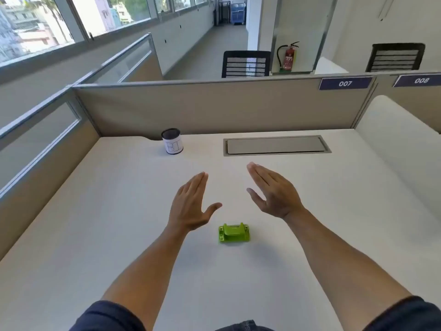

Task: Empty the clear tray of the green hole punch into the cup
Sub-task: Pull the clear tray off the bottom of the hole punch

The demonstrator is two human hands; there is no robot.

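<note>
Punch (233, 232) is seen resting on the table (334, 211), between the forearms, untouched. Left hand (191, 206) and right hand (274, 192) are held flat, released, above it. Cup (172, 141) is placed far back left.

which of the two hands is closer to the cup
The left hand. It hovers on the cup's side of the desk, while the right hand is further over toward the grey cable hatch.

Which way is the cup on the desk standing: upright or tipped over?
Upright. The cup stands on its base near the back of the desk, its dark open mouth facing up and its label readable on the side.
</note>
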